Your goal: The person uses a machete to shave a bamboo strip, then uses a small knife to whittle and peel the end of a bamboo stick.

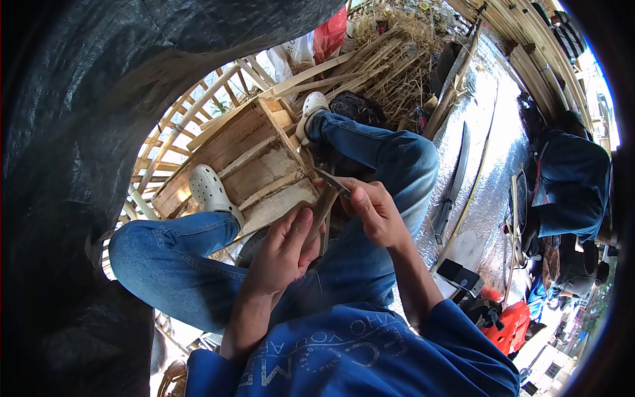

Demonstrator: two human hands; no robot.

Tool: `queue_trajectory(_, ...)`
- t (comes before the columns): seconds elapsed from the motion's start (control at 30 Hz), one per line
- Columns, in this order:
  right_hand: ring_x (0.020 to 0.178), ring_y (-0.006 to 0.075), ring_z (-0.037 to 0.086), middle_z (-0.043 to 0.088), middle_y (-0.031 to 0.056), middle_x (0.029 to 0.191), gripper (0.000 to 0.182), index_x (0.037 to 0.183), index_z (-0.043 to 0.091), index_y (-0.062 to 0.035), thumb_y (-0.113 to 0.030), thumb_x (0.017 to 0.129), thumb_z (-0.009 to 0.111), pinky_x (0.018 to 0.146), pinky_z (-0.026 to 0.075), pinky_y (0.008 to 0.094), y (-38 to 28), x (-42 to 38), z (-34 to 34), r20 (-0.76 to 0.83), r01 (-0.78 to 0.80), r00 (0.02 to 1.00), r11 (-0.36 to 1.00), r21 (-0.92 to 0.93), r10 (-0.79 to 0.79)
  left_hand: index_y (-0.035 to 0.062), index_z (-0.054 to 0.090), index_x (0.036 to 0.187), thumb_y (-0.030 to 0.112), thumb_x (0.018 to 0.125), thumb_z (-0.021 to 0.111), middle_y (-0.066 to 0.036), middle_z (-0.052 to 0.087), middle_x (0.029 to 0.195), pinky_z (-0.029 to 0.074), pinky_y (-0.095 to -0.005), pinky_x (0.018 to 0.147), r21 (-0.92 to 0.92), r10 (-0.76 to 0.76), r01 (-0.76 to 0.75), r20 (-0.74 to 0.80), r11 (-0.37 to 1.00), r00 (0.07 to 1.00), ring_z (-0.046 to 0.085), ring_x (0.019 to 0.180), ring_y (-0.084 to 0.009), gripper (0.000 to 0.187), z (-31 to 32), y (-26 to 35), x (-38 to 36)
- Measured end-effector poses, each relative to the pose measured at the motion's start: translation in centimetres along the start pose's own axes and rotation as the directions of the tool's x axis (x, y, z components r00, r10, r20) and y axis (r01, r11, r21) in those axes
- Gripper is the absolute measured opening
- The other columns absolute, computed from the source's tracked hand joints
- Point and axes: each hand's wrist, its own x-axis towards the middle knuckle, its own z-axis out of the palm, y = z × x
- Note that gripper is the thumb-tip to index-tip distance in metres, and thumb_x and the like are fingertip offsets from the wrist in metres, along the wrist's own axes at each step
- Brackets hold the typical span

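My left hand (283, 255) is closed around a flat strip of wood or bamboo (322, 213), its thumb lying along the strip. The strip slants up and away over my lap. My right hand (376, 210) grips a small knife (333, 181), with the thumb pressed near the back of the blade. The blade points up and left and crosses the strip's upper end. Its handle is hidden inside my fingers. Below both hands are my legs in blue jeans (380, 155).
A wooden slatted pallet (254, 165) lies under my feet. To the right, a long machete (458, 169) rests on a silvery foil sheet (486, 126). Split bamboo strips (350, 76) and shavings are piled ahead. A dark tarp (66, 165) hangs at left; another person's leg (572, 178) is at right.
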Motion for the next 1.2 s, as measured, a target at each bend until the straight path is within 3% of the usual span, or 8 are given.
queue_trajectory(0.07, 0.053, 0.0086, 0.043, 0.052, 0.0001, 0.062, 0.055, 0.124, 0.053, -0.0004, -0.045, 0.096, 0.036, 0.052, 0.036, 0.0231, 0.1, 0.6, -0.1, 0.025, 0.053, 0.998, 0.998, -0.045, -0.052, 0.0047, 0.049, 0.090, 0.032, 0.100, 0.032, 0.004, 0.034, 0.048, 0.022, -0.0183, 0.033, -0.102, -0.044, 0.048, 0.035, 0.994, 0.998, 0.027, 0.037, -0.0030, 0.034, 0.2, 0.4, -0.1)
queue_trajectory(0.17, 0.045, 0.0073, 0.033, 0.034, 0.0038, 0.048, 0.042, 0.127, 0.052, -0.0044, -0.031, 0.098, 0.037, 0.047, 0.030, 0.0262, 0.2, 1.6, -0.4, -0.011, 0.160, 0.987, 0.980, -0.119, -0.162, 0.0080, 0.047, 0.088, 0.038, 0.100, 0.030, 0.003, 0.034, 0.047, 0.022, -0.0171, 0.031, -0.110, -0.054, 0.061, 0.071, 0.992, 0.996, 0.025, 0.033, -0.0025, 0.036, 0.0, -0.2, 0.2)
queue_trajectory(0.33, 0.052, 0.0065, 0.032, 0.038, -0.0025, 0.056, 0.043, 0.133, 0.045, -0.0058, -0.028, 0.097, 0.043, 0.051, 0.030, 0.0244, 1.9, 1.3, -1.8, 0.281, -0.038, 0.957, 0.924, 0.379, -0.076, 0.0077, 0.047, 0.090, 0.037, 0.100, 0.030, 0.002, 0.034, 0.047, 0.022, -0.0173, 0.031, -0.118, -0.065, 0.074, 0.080, 0.990, 0.995, 0.024, 0.032, -0.0027, 0.036, 0.0, 0.1, 0.1)
queue_trajectory(0.5, 0.055, 0.0057, 0.033, 0.034, -0.0054, 0.059, 0.046, 0.136, 0.042, -0.0067, -0.027, 0.095, 0.048, 0.052, 0.030, 0.0226, 1.5, 0.0, -2.1, 0.250, -0.022, 0.965, 0.930, 0.366, -0.075, 0.0077, 0.048, 0.092, 0.037, 0.100, 0.030, 0.001, 0.035, 0.047, 0.021, -0.0179, 0.031, -0.164, -0.134, 0.147, 0.087, 0.975, 0.987, 0.024, 0.032, -0.0032, 0.035, -0.1, 0.2, 0.1)
queue_trajectory(0.57, 0.052, 0.0050, 0.033, 0.035, -0.0057, 0.057, 0.050, 0.138, 0.038, -0.0082, -0.028, 0.094, 0.051, 0.049, 0.029, 0.0218, 1.5, -0.3, -2.2, 0.312, -0.149, 0.949, 0.806, 0.572, -0.045, 0.0077, 0.048, 0.092, 0.037, 0.100, 0.030, 0.001, 0.034, 0.047, 0.021, -0.0180, 0.031, -0.168, -0.132, 0.147, 0.095, 0.975, 0.987, 0.023, 0.031, -0.0032, 0.035, 0.0, 0.1, 0.2)
queue_trajectory(0.67, 0.049, 0.0038, 0.032, 0.034, -0.0068, 0.055, 0.056, 0.141, 0.033, -0.0077, -0.030, 0.092, 0.052, 0.046, 0.026, 0.0204, 0.9, 0.3, -2.7, 0.432, -0.281, 0.902, 0.764, 0.580, 0.003, 0.0078, 0.048, 0.093, 0.037, 0.100, 0.030, 0.002, 0.034, 0.047, 0.020, -0.0181, 0.031, -0.179, -0.129, 0.144, 0.096, 0.973, 0.987, 0.023, 0.032, -0.0031, 0.035, 0.1, 0.3, 0.1)
queue_trajectory(0.83, 0.043, 0.0043, 0.030, 0.037, -0.0038, 0.053, 0.066, 0.139, 0.029, 0.0019, -0.030, 0.087, 0.054, 0.040, 0.022, 0.0209, 1.4, 1.3, -1.8, 0.334, -0.261, 0.942, 0.556, 0.789, -0.031, 0.0082, 0.048, 0.094, 0.036, 0.100, 0.032, 0.002, 0.033, 0.047, 0.020, -0.0180, 0.031, -0.198, -0.123, 0.137, 0.085, 0.971, 0.989, 0.023, 0.032, -0.0028, 0.033, -0.1, 0.2, -0.2)
queue_trajectory(1.2, 0.048, 0.0026, 0.028, 0.033, -0.0080, 0.059, 0.055, 0.139, 0.036, -0.0059, -0.027, 0.092, 0.054, 0.044, 0.024, 0.0189, 0.3, 1.2, -1.7, 0.313, -0.174, 0.949, 0.795, 0.581, -0.021, 0.0077, 0.048, 0.093, 0.035, 0.100, 0.031, 0.003, 0.031, 0.047, 0.020, -0.0178, 0.030, -0.196, -0.067, 0.084, 0.091, 0.977, 0.994, 0.022, 0.032, -0.0025, 0.033, -0.2, -0.1, -0.1)
